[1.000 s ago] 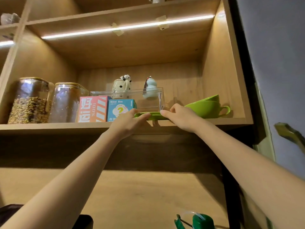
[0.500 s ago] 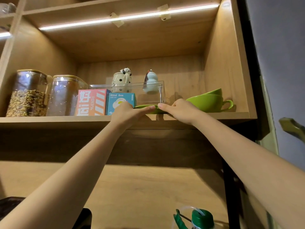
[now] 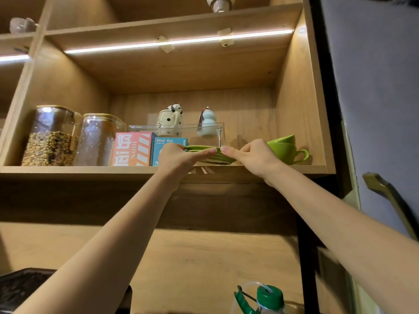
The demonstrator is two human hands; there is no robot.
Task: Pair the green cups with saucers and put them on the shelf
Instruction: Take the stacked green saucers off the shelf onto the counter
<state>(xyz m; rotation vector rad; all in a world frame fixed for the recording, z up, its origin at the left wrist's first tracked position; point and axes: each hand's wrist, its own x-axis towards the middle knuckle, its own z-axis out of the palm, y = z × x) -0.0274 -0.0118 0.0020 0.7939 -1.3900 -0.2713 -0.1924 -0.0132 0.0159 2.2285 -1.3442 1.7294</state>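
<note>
Jars (image 3: 52,137) of grain stand at the far left of the shelf (image 3: 90,170), followed by two printed boxes (image 3: 149,151) and a clear tray (image 3: 204,129) holding two figurines.

Left hand (image 3: 179,158): closed on the left rim of the green saucers (image 3: 212,154), thumb on top, fingers beneath. Compared with a second ago, the stack now sits higher against the boxes and shows as at least two separate rims; it appears to be raised or tilted off the shelf board, though contact at its underside cannot be confirmed from this low angle.

Right hand (image 3: 254,157): closed on the right rim of the same stack, thumb tip nearly meeting the left thumb.

Green cups (image 3: 288,148): two, nested, just right of the right hand, standing on the shelf with the handle pointing right. They have not shifted.

Assessment: the saucers have gone from resting to being handled, while no cup yet sits on a saucer. Pairing is therefore at an early stage. The likely next requirement is to separate the saucers and give each one a cup. Risk: glazed rims held only at the edges may slip near the shelf lip.
</note>
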